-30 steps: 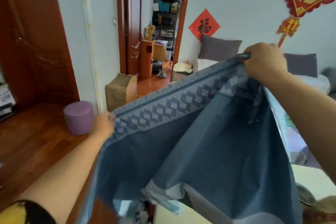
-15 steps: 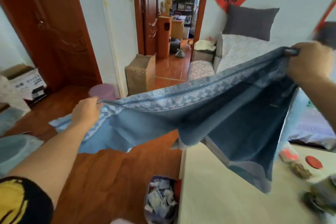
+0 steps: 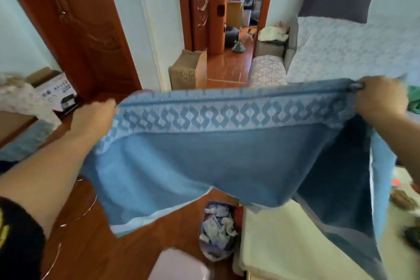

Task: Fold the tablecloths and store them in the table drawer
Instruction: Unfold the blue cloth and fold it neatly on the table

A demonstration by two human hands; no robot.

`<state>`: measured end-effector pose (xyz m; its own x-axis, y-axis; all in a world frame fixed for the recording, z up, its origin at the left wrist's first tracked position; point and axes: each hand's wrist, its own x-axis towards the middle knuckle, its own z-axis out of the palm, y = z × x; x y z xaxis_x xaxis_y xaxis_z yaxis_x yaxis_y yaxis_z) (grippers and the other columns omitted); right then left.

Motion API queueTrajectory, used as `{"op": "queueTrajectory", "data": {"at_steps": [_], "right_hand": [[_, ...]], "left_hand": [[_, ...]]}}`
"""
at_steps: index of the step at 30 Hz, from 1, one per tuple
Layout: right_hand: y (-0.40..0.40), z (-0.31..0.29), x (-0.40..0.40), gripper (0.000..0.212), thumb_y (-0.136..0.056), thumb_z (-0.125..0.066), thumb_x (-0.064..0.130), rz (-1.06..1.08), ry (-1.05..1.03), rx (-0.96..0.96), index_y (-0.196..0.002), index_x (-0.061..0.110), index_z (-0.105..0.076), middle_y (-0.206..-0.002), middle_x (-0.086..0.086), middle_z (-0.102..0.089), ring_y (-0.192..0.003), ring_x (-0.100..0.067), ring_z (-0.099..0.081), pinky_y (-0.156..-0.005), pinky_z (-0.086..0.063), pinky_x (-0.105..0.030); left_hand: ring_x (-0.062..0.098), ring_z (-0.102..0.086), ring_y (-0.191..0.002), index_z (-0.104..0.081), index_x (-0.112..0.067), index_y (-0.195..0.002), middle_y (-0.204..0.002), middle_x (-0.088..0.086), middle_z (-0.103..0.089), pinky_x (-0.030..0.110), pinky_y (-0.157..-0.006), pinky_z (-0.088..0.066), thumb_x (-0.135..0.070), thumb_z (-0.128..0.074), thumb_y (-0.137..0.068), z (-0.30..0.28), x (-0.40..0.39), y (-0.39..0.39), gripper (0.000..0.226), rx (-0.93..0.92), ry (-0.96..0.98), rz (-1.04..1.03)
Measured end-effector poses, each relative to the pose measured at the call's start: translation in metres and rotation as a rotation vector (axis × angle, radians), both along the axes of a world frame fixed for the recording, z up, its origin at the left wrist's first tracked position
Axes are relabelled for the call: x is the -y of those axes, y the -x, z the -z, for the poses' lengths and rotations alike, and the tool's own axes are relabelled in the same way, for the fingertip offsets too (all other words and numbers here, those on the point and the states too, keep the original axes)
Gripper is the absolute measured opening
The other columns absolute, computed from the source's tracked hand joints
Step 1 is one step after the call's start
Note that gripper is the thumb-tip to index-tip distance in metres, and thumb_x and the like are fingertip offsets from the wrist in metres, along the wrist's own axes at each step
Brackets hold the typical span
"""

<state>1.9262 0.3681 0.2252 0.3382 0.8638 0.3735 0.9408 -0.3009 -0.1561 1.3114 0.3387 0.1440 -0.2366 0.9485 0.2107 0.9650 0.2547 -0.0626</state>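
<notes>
A: Where's the tablecloth (image 3: 227,161)?

B: In the air, patterned hem stretched level between both hands, long axis left to right, the rest hanging over the table (image 3: 284,241) edge and the floor.

A: The grip?

B: Left hand (image 3: 95,118) and right hand (image 3: 381,100) each have fingers closed on 1 top corner, equally near. Open room lies ahead; a bin (image 3: 218,229) sits below.

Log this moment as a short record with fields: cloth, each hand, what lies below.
cloth: blue tablecloth, stretched wide in the air, patterned border along the top
left hand: left hand grips one top corner
right hand: right hand grips the other top corner
below: pale table to the right, full waste bin on the wooden floor
</notes>
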Motion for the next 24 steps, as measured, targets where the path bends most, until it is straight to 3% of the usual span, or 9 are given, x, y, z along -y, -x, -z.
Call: {"op": "queueTrajectory", "data": {"at_steps": [3, 4, 7, 8, 12, 14, 19, 21, 24], "right_hand": [[-0.008, 0.002, -0.016, 0.022, -0.08, -0.05, 0.016, 0.052, -0.143, -0.035, -0.091, 0.008, -0.067, -0.081, -0.024, -0.063, -0.075, -0.046, -0.062, -0.072, -0.056, -0.049], [-0.002, 0.003, -0.014, 0.021, -0.082, -0.051, 0.015, 0.034, -0.159, -0.036, -0.092, 0.008, -0.068, -0.084, -0.026, -0.064, -0.077, -0.047, -0.062, -0.072, -0.053, -0.048], [0.013, 0.016, -0.013, 0.024, -0.085, -0.06, 0.007, -0.17, 0.074, 0.018, -0.104, 0.011, -0.074, -0.099, -0.031, -0.067, -0.089, -0.048, -0.063, -0.076, -0.051, -0.043], [0.02, 0.021, -0.011, 0.028, -0.084, -0.06, 0.007, -0.203, 0.17, 0.03, -0.106, 0.015, -0.075, -0.102, -0.03, -0.067, -0.091, -0.047, -0.064, -0.077, -0.053, -0.043], [0.024, 0.028, -0.017, 0.037, -0.081, -0.049, 0.01, -0.101, -0.032, -0.044, -0.109, 0.009, -0.073, -0.097, -0.034, -0.065, -0.089, -0.05, -0.063, -0.076, -0.051, -0.046], [0.022, 0.025, -0.022, 0.041, -0.076, -0.046, 0.012, -0.09, -0.12, -0.069, -0.107, 0.006, -0.072, -0.095, -0.034, -0.065, -0.086, -0.05, -0.062, -0.074, -0.05, -0.045], [0.022, 0.043, -0.049, 0.025, -0.083, -0.058, 0.012, -0.112, 0.316, 0.06, -0.103, 0.014, -0.073, -0.105, -0.025, -0.066, -0.094, -0.043, -0.064, -0.081, -0.057, -0.045], [0.014, 0.043, -0.062, 0.015, -0.083, -0.058, 0.008, -0.039, 0.23, -0.008, -0.093, 0.009, -0.07, -0.104, -0.025, -0.067, -0.096, -0.044, -0.065, -0.082, -0.057, -0.046], [-0.006, 0.005, -0.076, 0.023, -0.086, -0.058, 0.004, 0.08, 0.0, -0.119, -0.103, 0.007, -0.073, -0.105, -0.029, -0.067, -0.1, -0.047, -0.064, -0.083, -0.054, -0.046]], "left_hand": [[0.049, -0.063, -0.084, -0.05, -0.009, -0.095, -0.09, 0.025, -0.062, 0.05, -0.064, -0.044, -0.009, -0.049, -0.098, -0.018, 0.001, -0.014, 0.004, 0.059, -0.384, -0.071], [0.048, -0.064, -0.084, -0.05, -0.009, -0.098, -0.09, 0.025, -0.063, 0.049, -0.064, -0.046, -0.007, -0.05, -0.096, -0.01, 0.004, -0.018, 0.002, 0.09, -0.378, -0.082], [0.04, -0.069, -0.094, -0.051, -0.02, -0.108, -0.104, 0.018, -0.068, 0.044, -0.076, -0.058, -0.017, -0.053, -0.094, 0.037, 0.028, -0.025, 0.014, -0.043, 0.277, -0.026], [0.039, -0.069, -0.096, -0.052, -0.02, -0.111, -0.106, 0.016, -0.068, 0.042, -0.079, -0.057, -0.017, -0.054, -0.093, 0.04, 0.031, -0.019, 0.019, -0.091, 0.37, -0.03], [0.054, -0.064, -0.087, -0.056, -0.003, -0.106, -0.093, 0.032, -0.064, 0.057, -0.076, -0.053, -0.005, -0.049, -0.095, 0.028, 0.012, 0.012, 0.013, 0.102, -0.223, -0.172], [0.055, -0.062, -0.088, -0.051, -0.005, -0.106, -0.094, 0.034, -0.062, 0.059, -0.073, -0.049, -0.002, -0.046, -0.094, 0.024, -0.001, 0.016, 0.013, 0.133, -0.369, -0.226], [0.045, -0.065, -0.099, -0.056, -0.018, -0.113, -0.111, 0.025, -0.064, 0.048, -0.083, -0.055, -0.015, -0.056, -0.091, 0.031, -0.036, -0.01, 0.022, 0.059, 0.246, -0.077], [0.047, -0.064, -0.105, -0.059, -0.012, -0.116, -0.116, 0.026, -0.063, 0.048, -0.084, -0.053, -0.009, -0.053, -0.093, 0.02, -0.056, -0.023, 0.024, 0.054, 0.092, -0.123], [0.057, -0.061, -0.1, -0.057, -0.001, -0.11, -0.107, 0.036, -0.062, 0.056, -0.081, -0.051, -0.001, -0.048, -0.093, -0.036, -0.097, -0.044, 0.019, 0.254, -0.31, -0.175]]}}
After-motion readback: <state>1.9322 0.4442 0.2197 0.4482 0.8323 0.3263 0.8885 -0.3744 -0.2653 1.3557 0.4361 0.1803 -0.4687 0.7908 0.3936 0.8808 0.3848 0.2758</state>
